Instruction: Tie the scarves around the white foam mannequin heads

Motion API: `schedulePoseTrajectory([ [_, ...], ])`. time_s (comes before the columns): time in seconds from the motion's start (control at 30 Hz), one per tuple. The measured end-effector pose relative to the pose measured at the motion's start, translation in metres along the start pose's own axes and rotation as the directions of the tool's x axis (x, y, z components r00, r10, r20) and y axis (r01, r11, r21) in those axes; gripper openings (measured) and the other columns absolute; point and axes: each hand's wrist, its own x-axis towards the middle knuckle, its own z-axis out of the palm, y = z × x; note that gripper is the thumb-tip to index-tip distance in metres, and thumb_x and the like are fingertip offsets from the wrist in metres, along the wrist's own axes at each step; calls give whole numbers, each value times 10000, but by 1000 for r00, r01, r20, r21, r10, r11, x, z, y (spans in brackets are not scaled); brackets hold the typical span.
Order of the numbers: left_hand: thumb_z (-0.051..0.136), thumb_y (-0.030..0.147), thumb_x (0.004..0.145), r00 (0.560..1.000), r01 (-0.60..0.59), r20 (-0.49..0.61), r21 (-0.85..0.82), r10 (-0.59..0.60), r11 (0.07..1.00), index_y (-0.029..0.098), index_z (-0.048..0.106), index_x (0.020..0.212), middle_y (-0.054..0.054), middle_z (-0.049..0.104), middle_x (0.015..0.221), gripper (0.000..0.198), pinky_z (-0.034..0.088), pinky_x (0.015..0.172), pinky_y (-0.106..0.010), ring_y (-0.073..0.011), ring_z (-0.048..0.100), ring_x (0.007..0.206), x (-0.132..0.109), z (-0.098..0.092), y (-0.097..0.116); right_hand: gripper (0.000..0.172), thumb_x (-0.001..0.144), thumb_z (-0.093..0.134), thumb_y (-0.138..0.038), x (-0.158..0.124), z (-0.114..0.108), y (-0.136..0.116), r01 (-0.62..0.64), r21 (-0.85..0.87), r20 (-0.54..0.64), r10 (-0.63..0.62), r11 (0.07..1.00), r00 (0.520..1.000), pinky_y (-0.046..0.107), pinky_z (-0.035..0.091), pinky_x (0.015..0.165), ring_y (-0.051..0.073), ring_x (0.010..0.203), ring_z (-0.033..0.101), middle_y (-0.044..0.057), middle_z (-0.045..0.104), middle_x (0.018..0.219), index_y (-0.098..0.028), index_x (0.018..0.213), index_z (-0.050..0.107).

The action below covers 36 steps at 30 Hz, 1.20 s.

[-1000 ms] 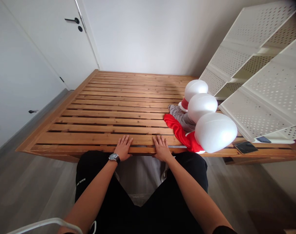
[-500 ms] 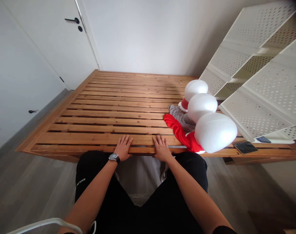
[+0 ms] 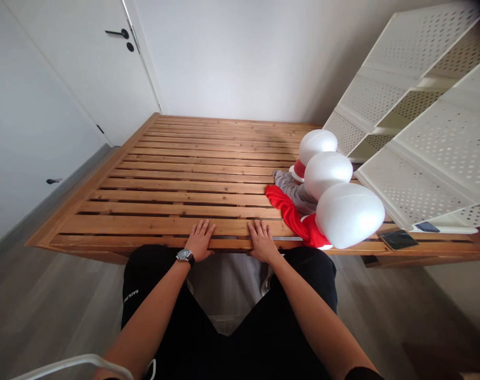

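Note:
My left hand (image 3: 200, 240) lies flat, fingers stretched out, on the near edge of a slatted wooden bed frame (image 3: 176, 179); a watch is on that wrist. My right hand (image 3: 261, 241) rests flat beside it on the same slat, holding nothing. Just right of my right hand lies a red cloth (image 3: 293, 216), with a grey cloth (image 3: 293, 189) behind it. Three white foam mannequin heads (image 3: 348, 214) stand in a row on the frame's right side, the nearest one on the red cloth.
A white perforated shelf unit (image 3: 418, 111) leans over the frame's right end. A dark phone (image 3: 399, 239) lies on the wood near it. A white door (image 3: 93, 58) stands at the back left. A white metal bar (image 3: 69, 364) shows at the bottom left.

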Motion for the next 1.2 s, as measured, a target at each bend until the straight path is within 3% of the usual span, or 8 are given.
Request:
schedulePoseTrajectory([
  [1.2,852,474,692,1000,0,-3,12,0,1000,215,280,1640,-141,164,1730,1137,109,1298,-558,-369,124,1598,-1,-1,1,1251,670,884,-468,0,1,1,10,3,-17,-10,1000,1000,598,37,1263,433,1579,50,193,120,1712,-158,1652,173],
])
